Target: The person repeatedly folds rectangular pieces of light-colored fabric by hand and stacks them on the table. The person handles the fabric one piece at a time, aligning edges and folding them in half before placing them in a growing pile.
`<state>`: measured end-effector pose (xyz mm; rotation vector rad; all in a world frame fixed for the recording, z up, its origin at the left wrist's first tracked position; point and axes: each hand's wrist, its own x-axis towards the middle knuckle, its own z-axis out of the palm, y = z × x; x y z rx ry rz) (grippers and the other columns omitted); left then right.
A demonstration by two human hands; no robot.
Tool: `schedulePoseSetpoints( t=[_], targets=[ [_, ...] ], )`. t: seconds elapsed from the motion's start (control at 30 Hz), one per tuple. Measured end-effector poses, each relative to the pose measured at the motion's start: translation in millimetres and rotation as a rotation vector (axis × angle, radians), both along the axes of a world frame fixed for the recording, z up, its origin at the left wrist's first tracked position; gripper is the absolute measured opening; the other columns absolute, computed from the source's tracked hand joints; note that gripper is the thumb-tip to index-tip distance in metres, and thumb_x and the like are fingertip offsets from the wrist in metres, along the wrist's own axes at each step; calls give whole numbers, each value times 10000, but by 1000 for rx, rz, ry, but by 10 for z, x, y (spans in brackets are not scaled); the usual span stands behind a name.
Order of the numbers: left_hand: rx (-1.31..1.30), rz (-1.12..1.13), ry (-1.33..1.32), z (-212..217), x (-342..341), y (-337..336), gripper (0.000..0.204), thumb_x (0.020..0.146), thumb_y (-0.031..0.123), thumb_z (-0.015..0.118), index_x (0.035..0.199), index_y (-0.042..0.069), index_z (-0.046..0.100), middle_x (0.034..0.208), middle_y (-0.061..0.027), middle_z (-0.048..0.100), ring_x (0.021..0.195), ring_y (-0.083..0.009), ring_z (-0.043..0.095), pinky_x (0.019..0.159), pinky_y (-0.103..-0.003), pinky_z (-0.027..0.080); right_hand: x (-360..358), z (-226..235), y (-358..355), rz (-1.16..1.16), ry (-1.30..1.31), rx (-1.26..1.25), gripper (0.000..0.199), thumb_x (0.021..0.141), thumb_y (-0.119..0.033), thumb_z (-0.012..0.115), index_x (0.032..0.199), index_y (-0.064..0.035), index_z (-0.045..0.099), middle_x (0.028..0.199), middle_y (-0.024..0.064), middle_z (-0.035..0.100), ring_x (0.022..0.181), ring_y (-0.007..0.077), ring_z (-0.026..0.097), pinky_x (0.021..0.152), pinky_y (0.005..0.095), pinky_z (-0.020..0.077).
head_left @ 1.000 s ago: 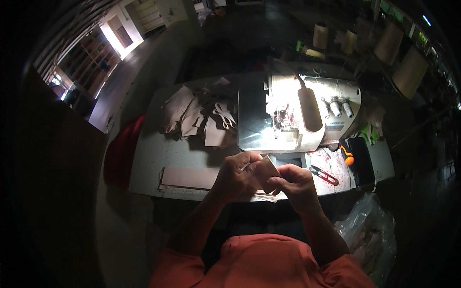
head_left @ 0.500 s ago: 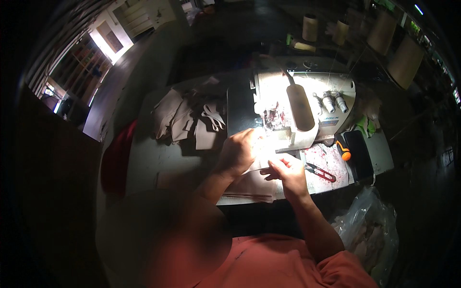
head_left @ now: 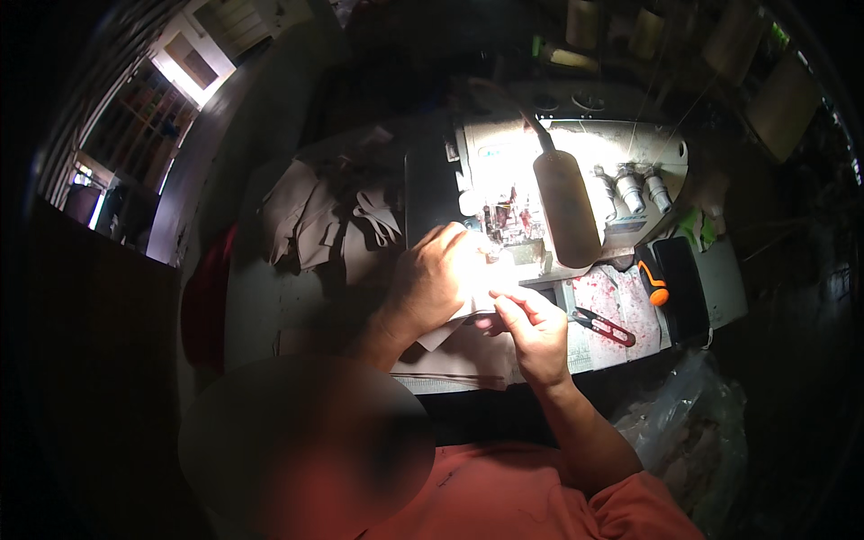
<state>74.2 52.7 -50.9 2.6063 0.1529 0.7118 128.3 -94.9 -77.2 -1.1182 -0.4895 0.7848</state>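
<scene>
Left hand (head_left: 441,274) lies palm down, curved over a pale fabric piece (head_left: 480,299) just in front of the sewing machine (head_left: 621,135); its fingertips are lost in glare, so cannot tell whether it grips. Right hand (head_left: 535,337) is narrow, thumb and forefinger pinching the near right edge of the same piece. Lamp (head_left: 567,211) hangs above the machine bed. Stacked fabric strips (head_left: 459,362) lie below the hands, near the table edge; a loose fabric pile (head_left: 310,211) sits left. Red-handled snips (head_left: 607,329) rest right of the right hand, apart from it
</scene>
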Motion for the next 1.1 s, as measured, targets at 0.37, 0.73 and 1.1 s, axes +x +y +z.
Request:
schedulePoseSetpoints(
  t=[0.37, 0.73, 1.1],
  targets=[
    [76, -36, -80, 44, -110, -38, 224, 654, 0, 550, 877, -15, 560, 900, -180, 545, 870, -305, 540, 738, -360, 433, 46, 7, 57, -2, -95, -73, 205, 832, -35, 446, 1003, 51, 518, 757, 128, 604, 648, 135, 578, 613, 233, 470],
    [280, 67, 8, -115, 281, 585, 291, 667, 106, 526, 948, 32, 528, 635, -165, 542, 557, -304, 550, 628, -419, 454, -47, -168, -454, -19, -15, -137, 191, 847, -51, 421, 986, 48, 506, 768, 130, 594, 663, 138, 571, 618, 230, 468],
    [133, 491, -205, 386, -386, 704, 132, 783, 29, 478, 894, -30, 520, 793, -142, 567, 756, -267, 553, 702, -318, 441, 13, -126, -620, -70, -75, -97, 188, 840, -68, 425, 963, 49, 506, 759, 124, 591, 649, 150, 568, 596, 232, 454]
  ],
)
